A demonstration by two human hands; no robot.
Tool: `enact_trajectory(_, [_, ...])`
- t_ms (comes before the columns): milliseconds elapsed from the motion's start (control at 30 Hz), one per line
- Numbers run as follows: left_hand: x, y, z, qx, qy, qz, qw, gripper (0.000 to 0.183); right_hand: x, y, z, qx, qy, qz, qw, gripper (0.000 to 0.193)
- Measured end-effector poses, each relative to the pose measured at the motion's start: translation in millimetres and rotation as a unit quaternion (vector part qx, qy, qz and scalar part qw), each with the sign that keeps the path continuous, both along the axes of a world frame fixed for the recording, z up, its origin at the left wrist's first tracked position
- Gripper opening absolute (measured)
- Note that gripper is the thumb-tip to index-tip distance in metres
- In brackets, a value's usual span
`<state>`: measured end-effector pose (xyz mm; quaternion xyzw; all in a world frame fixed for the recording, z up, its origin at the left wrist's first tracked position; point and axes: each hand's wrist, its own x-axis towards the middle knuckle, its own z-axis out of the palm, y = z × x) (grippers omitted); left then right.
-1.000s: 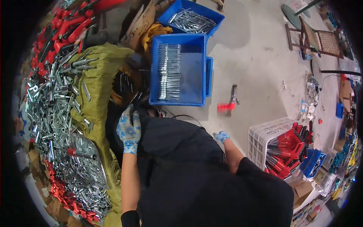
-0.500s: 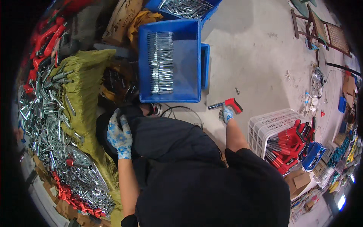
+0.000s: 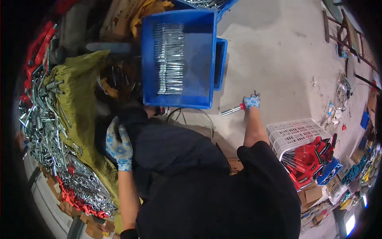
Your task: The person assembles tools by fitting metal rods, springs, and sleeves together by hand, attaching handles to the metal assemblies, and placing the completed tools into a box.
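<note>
Red tool [image 3: 232,110] with a bright metal barrel is under the right hand [image 3: 252,101], its barrel pointing to that hand's eight o'clock. The glove hides the handle, so I cannot tell whether it is gripped; a one-sided hold could let the barrel swing. At one o'clock, by the fingertips, sits a small metal piece [image 3: 256,93]; a glancing push could send it skittering over the smooth floor [image 3: 274,59]. Toward ten o'clock, a careless swing could knock the blue bin [image 3: 179,102] and jumble its metal rods [image 3: 169,59]. Toward four o'clock, piled red-handled tools [image 3: 306,159] jut from the white crate [image 3: 294,133]; a bump could tip some out. Farthest, between eight and nine o'clock, the left hand [image 3: 119,145] looks empty, fingers loosely extended; brushing the olive sack [image 3: 77,99] at its ten o'clock could spill loose parts [image 3: 39,123].
</note>
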<state>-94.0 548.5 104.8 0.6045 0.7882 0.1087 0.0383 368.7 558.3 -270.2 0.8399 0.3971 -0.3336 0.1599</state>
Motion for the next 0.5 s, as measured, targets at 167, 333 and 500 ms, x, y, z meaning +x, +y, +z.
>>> enact_trajectory(167, [1.4, 4.3, -3.6, -0.007, -0.024, 0.022, 0.999, 0.027, 63.1, 4.3, -57.9, -0.127, 0.028, 0.153, 0.980, 0.069])
enact_trajectory(333, [3.7, 0.7, -0.3, -0.016, 0.014, 0.033, 0.999, 0.027, 36.8, 5.6, -52.2, -0.158, 0.062, 0.084, 0.982, 0.063])
enact_trajectory(500, [3.5, 3.0, -6.1, -0.015, 0.020, 0.018, 1.000, 0.027, 12.7, -33.0, -30.4, 0.331, 0.255, -0.480, 0.772, 0.021])
